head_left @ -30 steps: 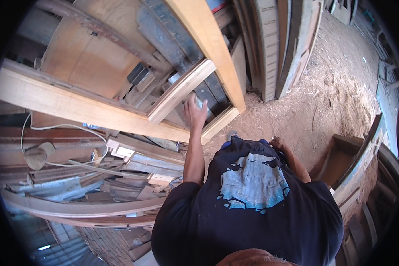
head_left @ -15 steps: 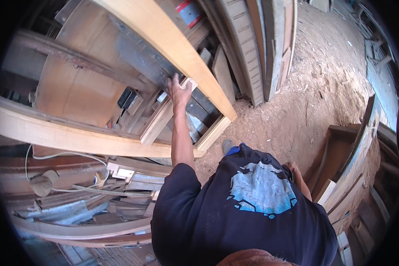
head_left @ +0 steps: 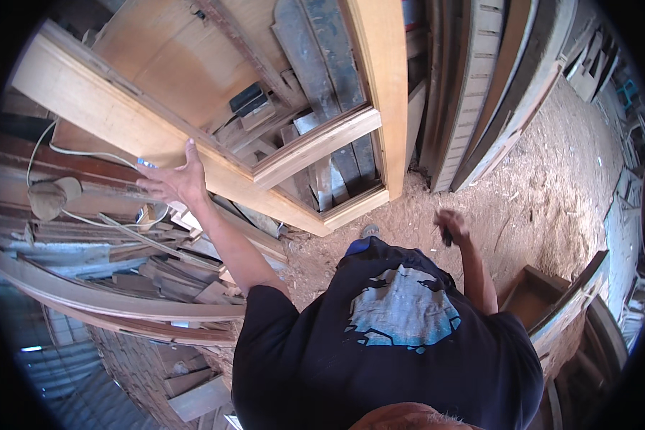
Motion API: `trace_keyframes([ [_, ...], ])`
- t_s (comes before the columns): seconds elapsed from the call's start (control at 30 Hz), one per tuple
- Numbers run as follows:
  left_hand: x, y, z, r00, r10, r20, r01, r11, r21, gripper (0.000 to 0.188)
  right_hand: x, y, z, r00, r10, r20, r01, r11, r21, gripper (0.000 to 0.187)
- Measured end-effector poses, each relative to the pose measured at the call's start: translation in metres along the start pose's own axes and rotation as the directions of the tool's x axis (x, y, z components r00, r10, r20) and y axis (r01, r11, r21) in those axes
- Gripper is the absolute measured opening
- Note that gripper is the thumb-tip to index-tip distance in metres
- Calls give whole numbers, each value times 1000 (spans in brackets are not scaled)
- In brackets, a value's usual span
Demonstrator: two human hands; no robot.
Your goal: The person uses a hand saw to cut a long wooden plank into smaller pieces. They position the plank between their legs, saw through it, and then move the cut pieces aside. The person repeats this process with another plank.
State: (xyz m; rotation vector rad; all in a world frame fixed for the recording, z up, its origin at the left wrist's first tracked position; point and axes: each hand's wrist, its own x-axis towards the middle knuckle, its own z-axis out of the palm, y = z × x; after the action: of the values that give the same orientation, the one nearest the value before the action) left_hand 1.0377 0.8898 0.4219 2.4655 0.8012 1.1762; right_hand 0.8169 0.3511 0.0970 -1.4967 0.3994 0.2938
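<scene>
A pale wooden frame (head_left: 265, 186) with a moulded crosspiece (head_left: 322, 147) leans in front of me, running from upper left to the middle. My left hand (head_left: 178, 180) lies over the outer edge of its left side rail, fingers spread and nothing gripped. Whether the palm presses on the wood is hard to tell. My right hand (head_left: 454, 228) hangs over the dirt floor to the right of the frame, its fingers curled. A small dark object (head_left: 447, 237) shows at those fingers, too small to name.
Offcuts and boards (head_left: 172, 276) are heaped at the left, with a tan cap (head_left: 50, 199) and a pale cord (head_left: 93, 152) above them. Old panels (head_left: 473, 93) stand upright right of the frame. A wooden box-like piece (head_left: 541, 290) lies at the right on the sawdust-strewn floor (head_left: 530, 172).
My left hand has left the crosspiece and moved to the left side rail. My right hand has come forward from beside my body. The frame sits further right in view.
</scene>
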Motion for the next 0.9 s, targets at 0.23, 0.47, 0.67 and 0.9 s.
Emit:
trace_keyframes([
  [0.23, 9, -15, 22, 992, -8, 129, 8, 1000, -3, 137, 136, -104, 65, 986, -129, -102, 143, 978, 149, 55],
  [0.47, 2, 10, 3, 978, -134, 162, 133, 991, 15, 131, 145, -45, 61, 989, -110, 95, 103, 992, 75, 37],
  [0.67, -13, -10, -2, 997, -48, 59, 46, 999, 28, 130, 77, 37, 32, 999, 44, 27, -46, 996, 78, 37],
  [0.9, -47, -24, -29, 998, 43, -48, -48, 992, -114, 131, 12, 129, -3, 868, 488, -93, -496, 862, -107, 31],
])
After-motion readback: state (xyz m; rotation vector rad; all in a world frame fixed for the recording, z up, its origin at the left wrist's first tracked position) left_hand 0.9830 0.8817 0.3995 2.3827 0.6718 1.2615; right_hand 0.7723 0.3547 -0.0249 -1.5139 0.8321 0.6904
